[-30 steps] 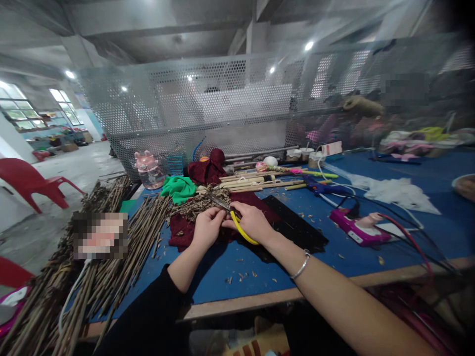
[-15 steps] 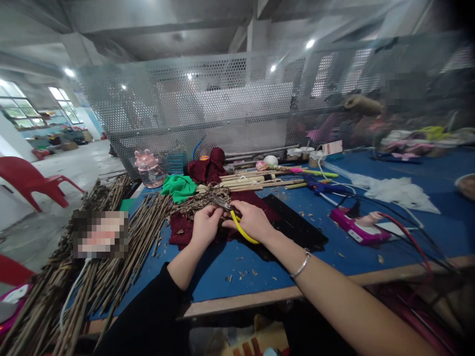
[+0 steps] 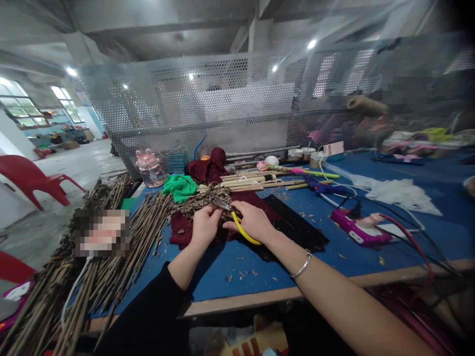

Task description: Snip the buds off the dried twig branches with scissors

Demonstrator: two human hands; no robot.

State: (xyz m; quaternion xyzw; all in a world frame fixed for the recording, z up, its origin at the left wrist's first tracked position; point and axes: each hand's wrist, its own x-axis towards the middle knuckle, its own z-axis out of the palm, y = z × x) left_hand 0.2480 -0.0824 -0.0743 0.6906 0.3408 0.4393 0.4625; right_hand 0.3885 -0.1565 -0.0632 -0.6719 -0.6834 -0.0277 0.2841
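My right hand point(image 3: 251, 221) is closed on yellow-handled scissors point(image 3: 235, 221), whose blades point up and left into a small bundle of dry twigs point(image 3: 196, 201). My left hand point(image 3: 205, 226) is closed on the near end of that bundle, right beside the blades. Both hands rest over a dark red cloth point(image 3: 183, 230) on the blue table point(image 3: 230, 267). A silver bracelet point(image 3: 302, 267) circles my right wrist.
A large heap of dry twigs point(image 3: 92, 267) covers the table's left end. Behind lie a green cloth point(image 3: 180, 187), a pink bottle point(image 3: 150, 169), bamboo sticks point(image 3: 252, 182), a black mat point(image 3: 297, 227), a pink glue gun point(image 3: 358, 228) with cables, and a perforated metal screen point(image 3: 230, 104).
Hardly anything differs. Both hands stay together at the twig bundle, with the scissors in the same place; the view shifted very slightly.
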